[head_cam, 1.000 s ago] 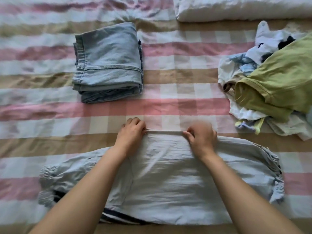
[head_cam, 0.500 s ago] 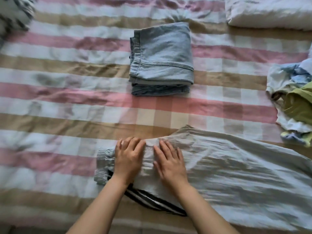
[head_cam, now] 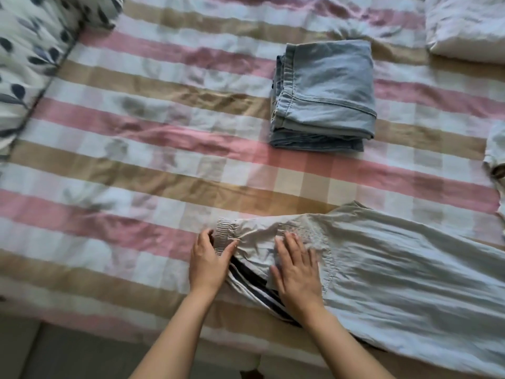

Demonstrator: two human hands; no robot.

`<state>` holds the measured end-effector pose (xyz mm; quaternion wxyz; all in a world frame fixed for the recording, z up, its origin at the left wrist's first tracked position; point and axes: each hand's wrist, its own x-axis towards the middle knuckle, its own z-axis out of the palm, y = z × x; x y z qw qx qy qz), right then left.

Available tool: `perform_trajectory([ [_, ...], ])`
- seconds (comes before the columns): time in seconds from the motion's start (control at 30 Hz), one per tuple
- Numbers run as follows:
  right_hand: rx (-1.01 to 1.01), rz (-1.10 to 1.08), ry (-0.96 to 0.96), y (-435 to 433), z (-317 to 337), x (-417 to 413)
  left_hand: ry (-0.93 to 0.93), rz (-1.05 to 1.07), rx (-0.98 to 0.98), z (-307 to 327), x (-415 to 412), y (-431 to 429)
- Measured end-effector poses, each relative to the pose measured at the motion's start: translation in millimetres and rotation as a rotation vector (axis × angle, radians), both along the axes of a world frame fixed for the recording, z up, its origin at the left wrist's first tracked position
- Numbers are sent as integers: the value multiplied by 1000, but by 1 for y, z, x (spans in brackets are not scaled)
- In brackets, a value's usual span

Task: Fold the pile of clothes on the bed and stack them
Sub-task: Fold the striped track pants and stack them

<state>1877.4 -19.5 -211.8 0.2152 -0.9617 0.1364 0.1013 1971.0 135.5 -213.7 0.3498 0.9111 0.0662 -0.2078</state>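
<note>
Pale grey trousers [head_cam: 396, 274] with an elastic cuff and a dark side stripe lie across the near edge of the bed, stretching off to the right. My left hand [head_cam: 207, 262] grips the elastic cuff at the trousers' left end, thumb on one side and fingers on the other. My right hand [head_cam: 296, 269] lies flat on the leg just right of the cuff, fingers straight and spread. Folded blue jeans [head_cam: 325, 91] sit as a neat stack farther back. At the right border a sliver of the unfolded pile [head_cam: 496, 157] shows.
The pink, tan and white checked bedsheet [head_cam: 164, 160] covers the bed. A leaf-print pillow [head_cam: 30, 50] sits at the far left, a white pillow [head_cam: 464, 26] at the far right. The bed's near edge and the floor [head_cam: 68, 354] lie below my arms.
My view swung left, so the pile slid almost out of frame. Both hands moved from the trousers' middle to the left cuff; the left now grips the cuff, the right stays flat.
</note>
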Motion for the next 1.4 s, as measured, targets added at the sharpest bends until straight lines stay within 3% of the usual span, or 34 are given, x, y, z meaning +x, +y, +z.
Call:
perform_trajectory([
  [0.1,25,35,123,20,-10,4,202,98,-250,1,7,0],
  [0.23,32,34,187,34,-24,19,162,134,-445,11,25,9],
  [0.37,61,130,181,54,-26,52,10,228,-366,15,55,49],
  [0.53,88,107,218,68,-15,70,53,186,-337,20,64,65],
  [0.63,390,-143,-45,69,15,64,34,156,-314,40,59,56],
  [0.7,775,-380,-143,67,43,59,2,113,-413,64,46,39],
  [0.77,1153,-538,-114,62,68,54,-12,21,-541,89,25,15],
  [0.83,1218,-634,-118,51,75,45,41,-65,-683,102,3,-9],
  [0.93,1065,-813,-165,21,79,29,127,-108,-767,105,-17,-36],
  [1.07,1000,-946,-166,-29,70,-8,-245,-213,-491,86,-24,-58],
  [1.13,944,-969,-187,-51,64,-25,-340,-325,-325,70,-28,-69],
  [1.3,737,-1044,-166,-86,29,-50,-268,-823,169,18,-49,-109],
  [1.4,519,-1023,-149,-99,16,-54,-187,-963,411,-4,-56,-122],
])
